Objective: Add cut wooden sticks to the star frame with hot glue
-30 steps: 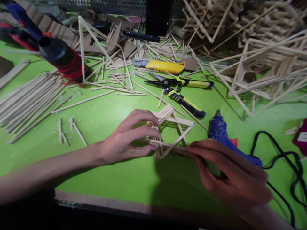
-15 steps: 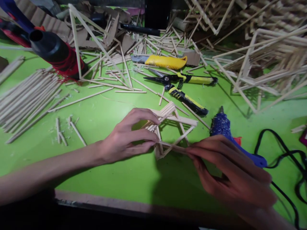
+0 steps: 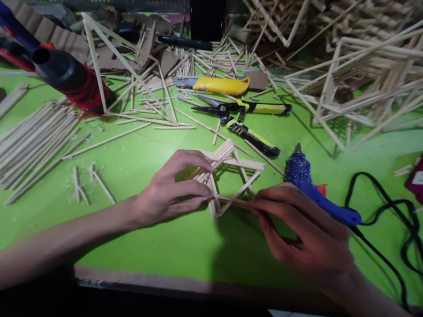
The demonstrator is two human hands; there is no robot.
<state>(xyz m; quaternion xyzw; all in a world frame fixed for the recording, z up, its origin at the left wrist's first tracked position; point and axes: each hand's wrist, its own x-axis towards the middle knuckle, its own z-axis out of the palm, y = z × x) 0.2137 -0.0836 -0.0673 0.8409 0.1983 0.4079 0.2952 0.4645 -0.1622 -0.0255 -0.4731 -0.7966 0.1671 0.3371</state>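
A thin wooden stick [image 3: 234,200] spans between my two hands, in front of a small frame of glued wooden sticks [image 3: 246,164] on the green table. My left hand [image 3: 178,185] pinches the stick's left end, with its fingers curled against the left side of the frame. At the other end, my right hand [image 3: 300,224] holds the same stick between thumb and fingertips. A blue glue gun [image 3: 299,169] lies just beyond my right hand. My fingers hide both tips of the stick.
Pruning snips [image 3: 231,114] and a yellow utility knife [image 3: 221,85] lie beyond the frame. Bundled sticks [image 3: 36,136] are at left, near a black and red tool [image 3: 66,79]. Larger stick frames [image 3: 343,88] stand at right, above a looping black cable [image 3: 380,202].
The view has shifted slightly, so most things sit a little further left. My right hand has turned a little; both hands keep hold of the stick.
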